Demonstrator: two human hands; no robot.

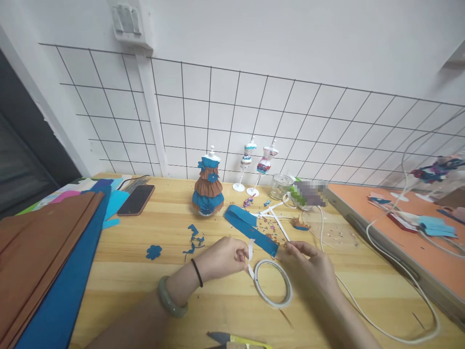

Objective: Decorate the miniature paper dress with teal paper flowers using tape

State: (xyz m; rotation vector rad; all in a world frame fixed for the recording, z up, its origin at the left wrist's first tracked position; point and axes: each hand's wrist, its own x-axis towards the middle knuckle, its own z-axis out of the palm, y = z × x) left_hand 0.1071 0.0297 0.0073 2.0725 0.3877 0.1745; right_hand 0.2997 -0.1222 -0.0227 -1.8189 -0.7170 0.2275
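My left hand [228, 254] pinches the loose end of a white strip of tape [250, 257], which runs down to the tape roll [257, 283] lying flat on the table. Beside the end of a blue crepe paper strip [250, 232], my right hand [308, 261] has thumb and finger drawn together; what they grip, if anything, is too small to tell. The blue strip lies folded over at its far end. Behind it stands a small dress form [209, 186] dressed in blue and brown ruffles.
Wooden table [131, 291] holds brown paper sheets [39, 232], a phone [136, 200], a blue paper flower [154, 251], blue scraps [194, 240], scissors [236, 339] and a glass jar [281, 186]. Two small mannequins [247, 162] stand behind. A white cable [363, 315] loops at right.
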